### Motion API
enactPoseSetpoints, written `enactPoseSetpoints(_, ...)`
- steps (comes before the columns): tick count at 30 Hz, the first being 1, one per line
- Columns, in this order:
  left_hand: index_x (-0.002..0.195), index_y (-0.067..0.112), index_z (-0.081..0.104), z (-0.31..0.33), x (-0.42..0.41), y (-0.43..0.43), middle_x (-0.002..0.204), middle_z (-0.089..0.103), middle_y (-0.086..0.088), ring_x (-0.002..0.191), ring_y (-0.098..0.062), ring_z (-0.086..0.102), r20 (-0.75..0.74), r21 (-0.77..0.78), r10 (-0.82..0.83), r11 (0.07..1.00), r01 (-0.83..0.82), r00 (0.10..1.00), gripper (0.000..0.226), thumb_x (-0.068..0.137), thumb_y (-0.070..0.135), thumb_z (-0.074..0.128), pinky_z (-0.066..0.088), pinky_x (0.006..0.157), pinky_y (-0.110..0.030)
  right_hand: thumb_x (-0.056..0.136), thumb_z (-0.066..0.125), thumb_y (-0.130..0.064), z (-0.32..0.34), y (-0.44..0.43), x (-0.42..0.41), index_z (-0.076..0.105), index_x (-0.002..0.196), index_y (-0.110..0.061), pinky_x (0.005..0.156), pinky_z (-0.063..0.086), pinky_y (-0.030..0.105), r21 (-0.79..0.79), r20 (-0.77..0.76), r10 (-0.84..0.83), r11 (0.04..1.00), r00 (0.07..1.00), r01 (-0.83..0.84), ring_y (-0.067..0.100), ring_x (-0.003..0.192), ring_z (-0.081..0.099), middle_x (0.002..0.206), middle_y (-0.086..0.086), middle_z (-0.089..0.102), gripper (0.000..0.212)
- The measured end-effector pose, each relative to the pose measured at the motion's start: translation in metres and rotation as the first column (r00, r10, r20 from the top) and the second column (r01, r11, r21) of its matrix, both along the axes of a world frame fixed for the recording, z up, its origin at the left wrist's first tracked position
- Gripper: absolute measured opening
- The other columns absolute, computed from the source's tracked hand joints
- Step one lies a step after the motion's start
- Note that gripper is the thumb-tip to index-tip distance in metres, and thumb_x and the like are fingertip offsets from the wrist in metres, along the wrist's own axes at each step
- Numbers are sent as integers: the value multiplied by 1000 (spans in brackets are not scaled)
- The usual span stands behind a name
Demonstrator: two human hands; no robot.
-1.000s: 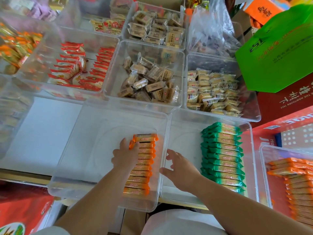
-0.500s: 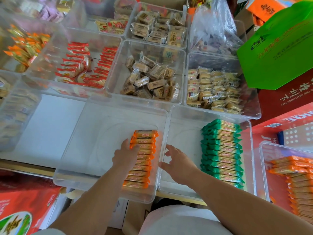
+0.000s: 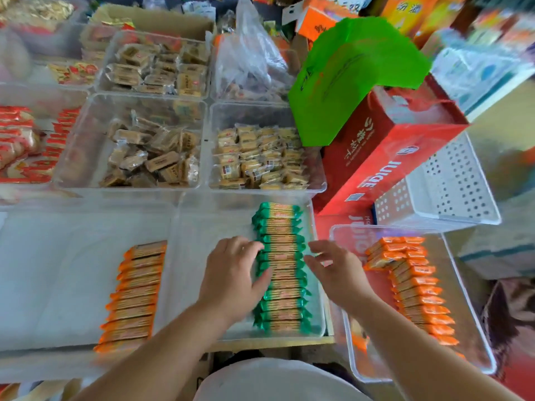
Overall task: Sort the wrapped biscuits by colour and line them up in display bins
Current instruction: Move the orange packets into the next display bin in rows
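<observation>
Green-wrapped biscuits (image 3: 282,287) lie in one straight row, pack against pack, along the right side of the middle bin (image 3: 202,224). My left hand (image 3: 234,279) is open, fingers lightly bent and touching the left wrapper ends about midway down the row; it grips nothing. My right hand (image 3: 338,273) is also open, fingers spread and loosely curved, just beside the right wrapper ends; contact there cannot be confirmed. Orange-wrapped biscuits (image 3: 134,296) form a row along the right side of the left bin (image 3: 58,270). A second orange row (image 3: 417,290) sits in the right bin (image 3: 463,285), a few packs at its far end askew. Behind the middle bin: brown biscuits (image 3: 150,160) and pale biscuits (image 3: 260,160) in separate clear bins. A red juice carton (image 3: 385,157) stands to their right.
</observation>
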State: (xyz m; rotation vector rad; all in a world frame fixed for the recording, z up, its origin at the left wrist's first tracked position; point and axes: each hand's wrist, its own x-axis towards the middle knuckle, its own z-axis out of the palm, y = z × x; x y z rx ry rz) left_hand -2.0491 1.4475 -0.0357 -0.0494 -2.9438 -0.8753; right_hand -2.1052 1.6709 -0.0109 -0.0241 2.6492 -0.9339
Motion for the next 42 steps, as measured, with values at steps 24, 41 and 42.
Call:
enactPoseSetpoints(24, 143, 19, 55, -33, 10, 210, 134, 62, -8, 140, -43, 37, 224, -473, 100, 881, 18, 969, 76, 81, 61, 68, 40, 105, -65, 78, 75, -32, -136, 187, 12, 62, 100, -17, 78, 45, 30, 201, 454, 338, 863, 824, -464, 25, 97, 58, 110, 8, 55, 30)
enactPoseSetpoints(41, 140, 17, 59, -31, 9, 216, 133, 63, -4, 142, -42, 33, 250, -400, 157, 915, -46, 955, 72, 78, 48, 79, 39, 110, -62, 76, 79, -36, -79, 248, -95, 59, 128, -19, 88, 45, 44, 488, -116, 396, 822, 911, -295, 36, 107, 56, 109, 8, 63, 58)
enactPoseSetpoints(42, 141, 17, 59, -31, 9, 216, 133, 63, -4, 143, -42, 32, 255, -396, 155, 917, -43, 954, 73, 78, 48, 79, 39, 110, -61, 74, 81, -43, -83, 249, -96, 57, 131, -20, 90, 43, 44, 526, -113, 412, 797, 904, -297, 34, 108, 55, 112, 8, 60, 65)
